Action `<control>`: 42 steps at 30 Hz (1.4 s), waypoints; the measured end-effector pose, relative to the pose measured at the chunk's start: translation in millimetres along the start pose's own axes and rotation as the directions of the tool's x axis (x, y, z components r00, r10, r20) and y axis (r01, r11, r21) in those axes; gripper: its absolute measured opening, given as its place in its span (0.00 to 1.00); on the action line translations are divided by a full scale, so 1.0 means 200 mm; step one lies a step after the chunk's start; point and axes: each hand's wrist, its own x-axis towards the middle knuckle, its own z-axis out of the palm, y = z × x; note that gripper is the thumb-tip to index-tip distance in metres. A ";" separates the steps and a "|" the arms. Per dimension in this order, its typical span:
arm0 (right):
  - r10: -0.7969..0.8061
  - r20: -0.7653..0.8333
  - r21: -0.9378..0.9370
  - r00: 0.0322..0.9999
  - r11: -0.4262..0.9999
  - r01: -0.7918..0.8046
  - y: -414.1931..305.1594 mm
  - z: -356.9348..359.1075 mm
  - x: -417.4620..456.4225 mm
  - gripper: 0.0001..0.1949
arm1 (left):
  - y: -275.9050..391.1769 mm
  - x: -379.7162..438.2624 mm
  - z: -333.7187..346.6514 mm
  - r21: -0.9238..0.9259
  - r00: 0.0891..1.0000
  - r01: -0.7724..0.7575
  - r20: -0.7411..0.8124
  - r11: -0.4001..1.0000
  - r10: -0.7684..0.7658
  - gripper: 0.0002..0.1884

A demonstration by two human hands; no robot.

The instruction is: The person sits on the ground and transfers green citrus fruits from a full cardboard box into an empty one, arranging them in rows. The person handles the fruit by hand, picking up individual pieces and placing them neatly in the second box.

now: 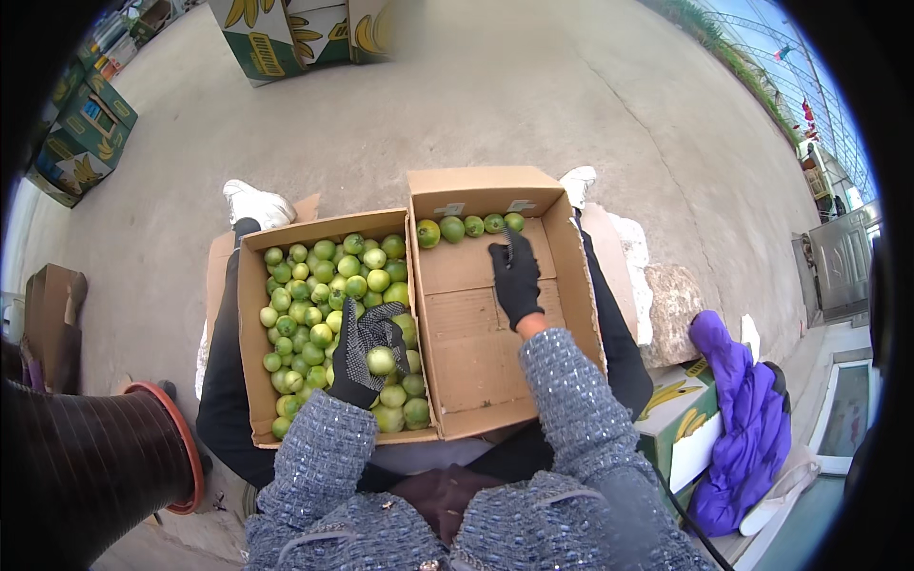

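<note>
Two cardboard boxes stand side by side between my legs. The left box (250,342) is full of small green fruits (312,353), perhaps green tomatoes. My left hand (365,353), in a black glove with a dotted palm, is over that fruit, palm up, with a pale green fruit (380,361) resting in it. The right box (464,371) has a short row of green fruits (451,229) along its far wall. My right hand (516,275), also gloved in black, reaches to the right end of this row, its fingertips by the last fruit (514,221); whether it grips that fruit is hidden.
Banana cartons (268,53) stand on the concrete floor ahead and at the far left. A large brown pot with an orange rim (193,457) is at the lower left. To the right lie a stone block (671,314) and a purple garment (742,435) on a carton.
</note>
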 end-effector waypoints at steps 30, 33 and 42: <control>0.211 -0.060 0.015 0.976 0.977 -0.211 0.74 -0.09 0.35 0.19 | 0.00 0.07 -0.12 0.097 0.896 -0.442 0.007 0.892 0.443 0.30; 0.448 0.054 0.601 0.892 0.699 -0.387 0.46 -0.07 0.20 0.17 | 0.12 -0.04 -0.18 0.302 0.757 -0.561 -0.189 0.771 0.625 0.20; 0.134 0.452 0.521 0.882 0.763 -0.383 -0.19 -0.22 -0.29 0.20 | 0.19 -0.23 -0.22 0.901 0.818 -0.346 0.426 -0.262 0.385 0.22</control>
